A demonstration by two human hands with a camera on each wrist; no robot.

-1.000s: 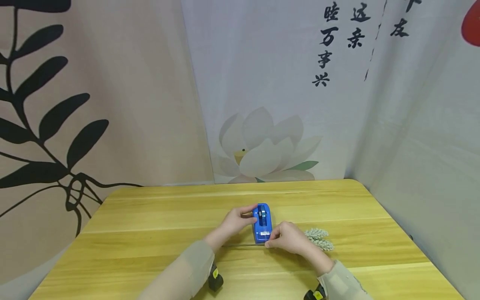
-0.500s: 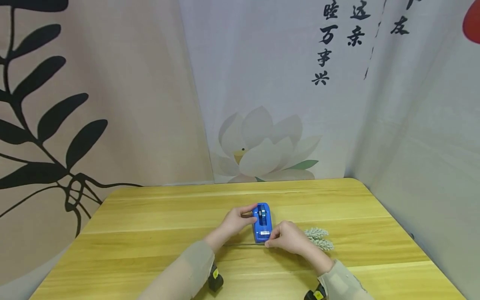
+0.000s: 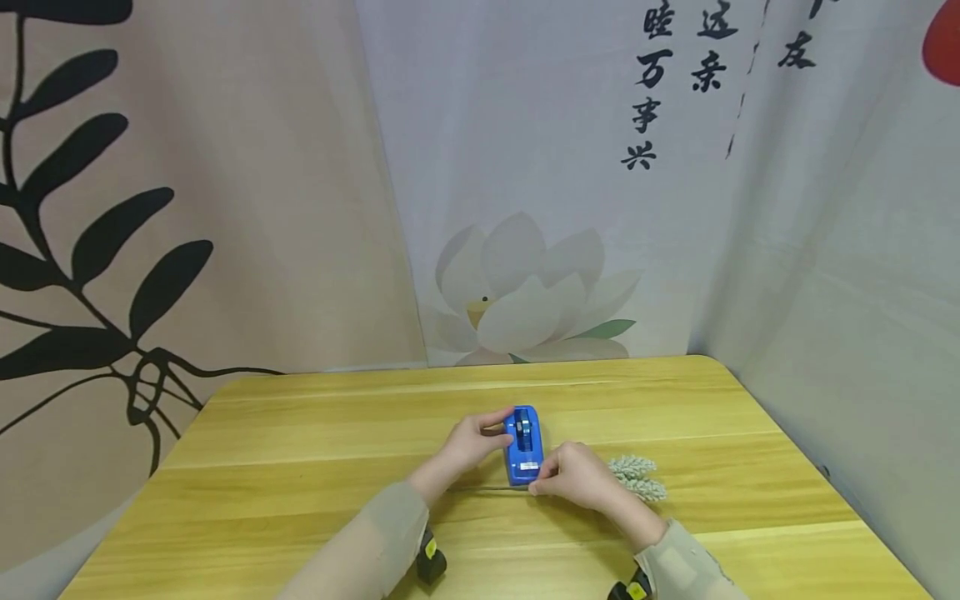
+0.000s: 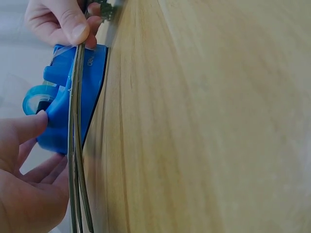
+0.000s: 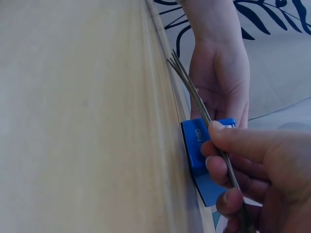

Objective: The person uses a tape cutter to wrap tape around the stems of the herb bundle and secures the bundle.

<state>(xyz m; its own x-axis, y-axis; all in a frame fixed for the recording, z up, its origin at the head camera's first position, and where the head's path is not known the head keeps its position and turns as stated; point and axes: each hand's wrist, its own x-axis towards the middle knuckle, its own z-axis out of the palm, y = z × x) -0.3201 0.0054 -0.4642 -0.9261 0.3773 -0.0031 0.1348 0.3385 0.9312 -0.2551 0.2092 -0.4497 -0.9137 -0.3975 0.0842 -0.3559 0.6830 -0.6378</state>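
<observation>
A blue tape dispenser (image 3: 524, 468) stands on the wooden table with a roll of clear tape (image 4: 38, 99) in it. My left hand (image 3: 468, 443) grips the dispenser from its left side, thumb near the roll. My right hand (image 3: 579, 477) pinches a bundle of thin plant stems (image 4: 77, 121) between thumb and fingers at the dispenser's near end. The bare stems run leftward across the front of the dispenser, their cut ends spread apart. Pale green, wheat-like heads (image 3: 637, 477) show to the right, behind the right hand. I cannot tell whether the right fingers also hold tape.
The wooden table (image 3: 315, 433) reaches back to a cloth backdrop (image 3: 525, 167) printed with a lotus, leaves and characters. Another pale cloth (image 3: 847, 292) hangs along the right side. A black wrist device (image 3: 431, 558) sits beneath the left sleeve.
</observation>
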